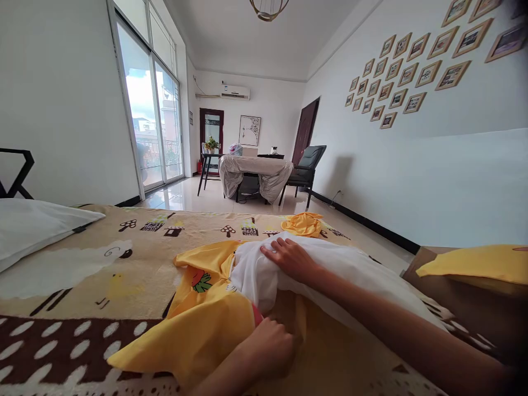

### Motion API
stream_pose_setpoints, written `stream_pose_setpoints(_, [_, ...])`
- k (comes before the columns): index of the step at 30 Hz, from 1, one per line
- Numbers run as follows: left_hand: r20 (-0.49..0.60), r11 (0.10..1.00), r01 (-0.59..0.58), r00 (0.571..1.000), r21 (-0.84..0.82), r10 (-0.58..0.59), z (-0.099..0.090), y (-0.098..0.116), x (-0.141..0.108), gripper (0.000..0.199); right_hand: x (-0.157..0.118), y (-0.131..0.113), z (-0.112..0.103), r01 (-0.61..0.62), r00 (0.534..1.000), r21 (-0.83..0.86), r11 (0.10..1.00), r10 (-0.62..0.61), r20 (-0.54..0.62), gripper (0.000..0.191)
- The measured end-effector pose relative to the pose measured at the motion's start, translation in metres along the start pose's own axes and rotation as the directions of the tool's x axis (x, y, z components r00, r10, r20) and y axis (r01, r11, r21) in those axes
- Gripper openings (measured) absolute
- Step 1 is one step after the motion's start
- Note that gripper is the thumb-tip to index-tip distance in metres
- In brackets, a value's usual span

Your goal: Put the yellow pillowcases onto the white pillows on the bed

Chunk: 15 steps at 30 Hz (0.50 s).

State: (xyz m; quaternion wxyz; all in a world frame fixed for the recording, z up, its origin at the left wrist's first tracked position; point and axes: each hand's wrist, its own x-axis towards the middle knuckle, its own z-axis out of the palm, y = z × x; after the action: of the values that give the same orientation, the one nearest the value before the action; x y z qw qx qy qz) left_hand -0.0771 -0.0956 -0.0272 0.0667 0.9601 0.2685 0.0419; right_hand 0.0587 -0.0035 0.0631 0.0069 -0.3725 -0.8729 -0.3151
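A white pillow (342, 258) lies across the middle of the bed, its left end bunched inside the open mouth of a yellow pillowcase (206, 319) with a carrot print. My right hand (291, 258) rests on top of the pillow, its fingers lying apart on the white fabric. Lower down, my left hand (270, 344) is closed in a fist on the edge of the yellow pillowcase, beside a strip of pink. The left fingertips are hidden from view.
A patterned blanket (157, 264) covers the bed. Crumpled yellow cloth (303, 224) lies beyond the pillow. Another white pillow (37, 225) is at the left, a yellow pillow (482, 267) at the right. Farther off stand a covered table (258, 165) and a black chair (307, 168).
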Motion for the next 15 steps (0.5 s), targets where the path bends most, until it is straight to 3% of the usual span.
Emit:
stream_pose_setpoints(2, [-0.073, 1.0, -0.019, 0.997, -0.022, 0.017, -0.011, 0.002, -0.002, 0.021, -0.003, -0.007, 0.003, 0.015, 1.0, 0.043, 0.999, -0.016, 0.016, 0.044])
stream_pose_setpoints(4, [-0.107, 0.998, 0.051, 0.993, -0.022, -0.053, -0.025, -0.001, -0.011, 0.024, -0.015, -0.019, 0.009, 0.091, 0.99, 0.163, 0.982, -0.107, 0.092, 0.041])
stream_pose_setpoints(8, [-0.103, 0.983, 0.18, 0.978, -0.034, -0.182, -0.058, -0.02, -0.039, 0.04, -0.051, -0.042, 0.018, 0.212, 0.911, 0.424, 0.88, -0.336, 0.241, 0.022])
stream_pose_setpoints(10, [-0.083, 0.978, 0.188, 0.977, -0.09, -0.196, -0.068, -0.032, -0.048, 0.036, -0.059, -0.045, 0.016, 0.185, 0.87, 0.538, 0.823, -0.392, 0.3, 0.031])
stream_pose_setpoints(12, [-0.14, 0.975, 0.15, 0.975, -0.163, -0.174, -0.069, -0.041, -0.048, 0.019, -0.052, -0.039, 0.011, 0.124, 0.823, 0.68, 0.722, -0.457, 0.336, 0.037])
stream_pose_setpoints(15, [-0.197, 0.973, 0.019, 0.978, -0.232, -0.066, -0.063, -0.044, -0.041, 0.014, -0.012, -0.013, 0.003, 0.03, 0.696, 0.864, 0.503, -0.631, 0.343, 0.033])
